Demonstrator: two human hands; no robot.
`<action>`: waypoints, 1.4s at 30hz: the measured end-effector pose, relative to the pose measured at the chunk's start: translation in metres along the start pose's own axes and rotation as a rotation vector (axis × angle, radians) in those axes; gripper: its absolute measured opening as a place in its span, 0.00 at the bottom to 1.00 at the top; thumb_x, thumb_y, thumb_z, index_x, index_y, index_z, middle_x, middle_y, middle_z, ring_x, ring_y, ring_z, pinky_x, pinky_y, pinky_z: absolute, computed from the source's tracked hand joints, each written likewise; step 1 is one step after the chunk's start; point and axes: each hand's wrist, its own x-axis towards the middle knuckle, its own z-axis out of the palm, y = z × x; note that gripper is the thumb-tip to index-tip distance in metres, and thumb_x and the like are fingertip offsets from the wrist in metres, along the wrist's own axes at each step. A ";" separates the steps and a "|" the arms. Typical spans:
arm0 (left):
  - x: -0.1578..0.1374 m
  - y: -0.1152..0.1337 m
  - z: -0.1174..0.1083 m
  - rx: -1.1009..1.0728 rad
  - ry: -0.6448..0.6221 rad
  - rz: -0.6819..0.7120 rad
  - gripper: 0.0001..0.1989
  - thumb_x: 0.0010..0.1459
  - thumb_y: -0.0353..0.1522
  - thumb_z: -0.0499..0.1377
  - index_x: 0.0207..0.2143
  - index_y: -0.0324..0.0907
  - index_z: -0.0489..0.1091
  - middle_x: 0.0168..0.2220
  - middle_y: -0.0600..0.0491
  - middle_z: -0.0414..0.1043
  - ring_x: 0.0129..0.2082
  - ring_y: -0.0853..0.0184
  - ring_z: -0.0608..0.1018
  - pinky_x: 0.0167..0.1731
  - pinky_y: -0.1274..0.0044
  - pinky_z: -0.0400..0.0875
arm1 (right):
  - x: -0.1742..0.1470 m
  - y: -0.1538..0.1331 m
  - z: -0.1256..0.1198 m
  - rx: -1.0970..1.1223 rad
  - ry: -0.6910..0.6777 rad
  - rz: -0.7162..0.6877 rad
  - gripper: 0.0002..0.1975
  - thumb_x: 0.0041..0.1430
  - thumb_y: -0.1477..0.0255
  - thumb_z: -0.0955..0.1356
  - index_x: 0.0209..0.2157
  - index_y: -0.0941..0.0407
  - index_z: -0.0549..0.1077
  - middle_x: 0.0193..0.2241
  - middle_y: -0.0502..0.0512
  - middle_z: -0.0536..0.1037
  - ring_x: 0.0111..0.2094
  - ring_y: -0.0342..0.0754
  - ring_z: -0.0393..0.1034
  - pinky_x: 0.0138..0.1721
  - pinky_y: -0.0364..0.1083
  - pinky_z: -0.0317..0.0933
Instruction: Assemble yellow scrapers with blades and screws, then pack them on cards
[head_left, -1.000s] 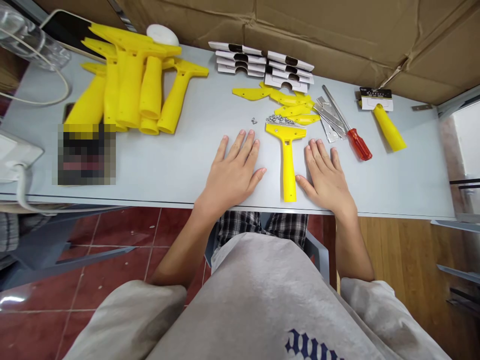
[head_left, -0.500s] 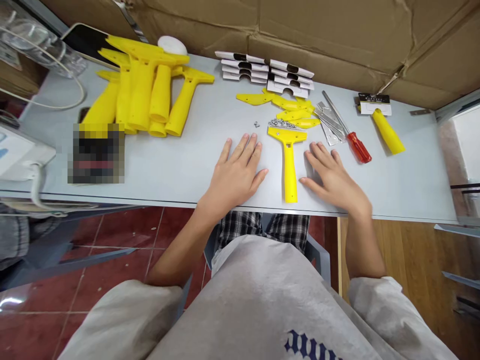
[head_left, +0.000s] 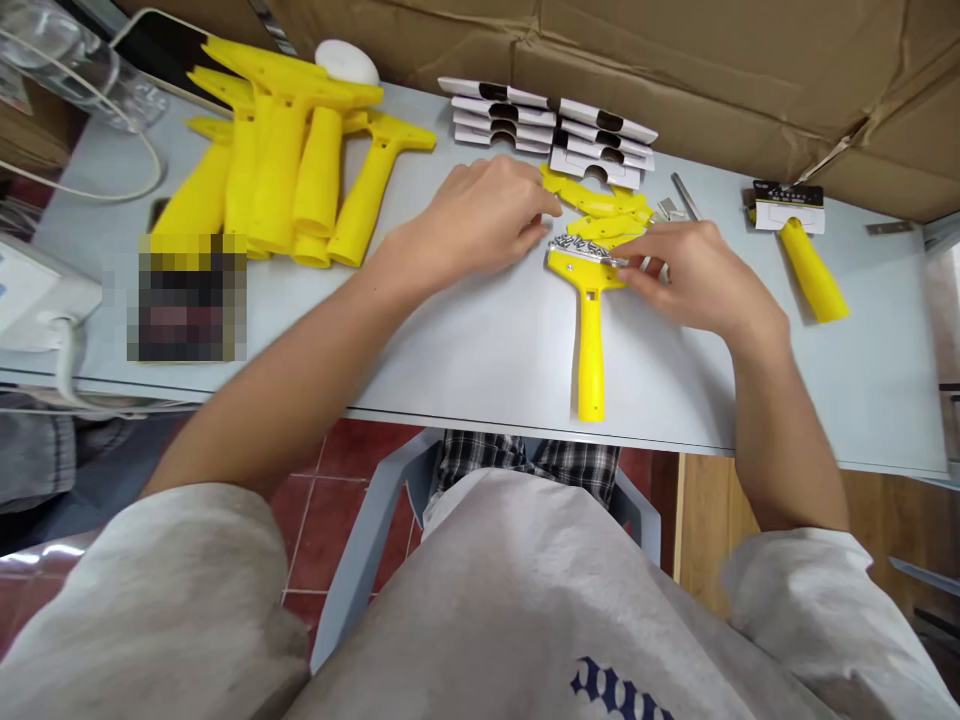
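A yellow scraper lies in front of me, handle toward the table edge. Small silver screws are heaped just beyond its head. My left hand is closed, palm down, beside several yellow cover plates; its fingertips are partly hidden and what they hold cannot be made out. At the right end of the scraper head, my right hand has its fingers pinched together, with a bit of metal near the tips. That hand and wrist cover the red screwdriver handle and most of the flat metal blades.
Several yellow scraper handles are piled at the left, near a tablet. Folded white cards stand at the back before a cardboard wall. A carded yellow scraper lies at the right.
Both hands were flat on the table beside the scraper. The left has moved forward to the cover plates and closed; the right has reached to the scraper head and pinched.
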 end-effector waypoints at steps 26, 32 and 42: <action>-0.019 -0.017 0.019 -0.139 -0.072 0.040 0.16 0.77 0.44 0.63 0.56 0.57 0.90 0.47 0.44 0.85 0.52 0.45 0.84 0.49 0.57 0.76 | -0.017 -0.005 0.018 0.136 -0.021 -0.035 0.21 0.79 0.62 0.70 0.61 0.53 0.90 0.51 0.62 0.83 0.47 0.49 0.75 0.57 0.50 0.68; -0.018 -0.016 0.022 -0.124 -0.026 0.034 0.14 0.74 0.43 0.64 0.50 0.57 0.91 0.46 0.45 0.85 0.48 0.46 0.84 0.46 0.58 0.76 | -0.015 -0.003 0.020 0.138 -0.019 -0.039 0.21 0.77 0.63 0.71 0.62 0.53 0.90 0.51 0.62 0.83 0.47 0.50 0.75 0.54 0.50 0.67; -0.019 -0.016 0.027 -0.145 0.045 0.032 0.12 0.71 0.43 0.66 0.48 0.56 0.91 0.47 0.45 0.86 0.45 0.49 0.83 0.43 0.60 0.75 | -0.013 -0.003 0.022 0.108 0.008 -0.054 0.21 0.76 0.63 0.71 0.59 0.55 0.90 0.48 0.62 0.84 0.45 0.49 0.75 0.53 0.49 0.69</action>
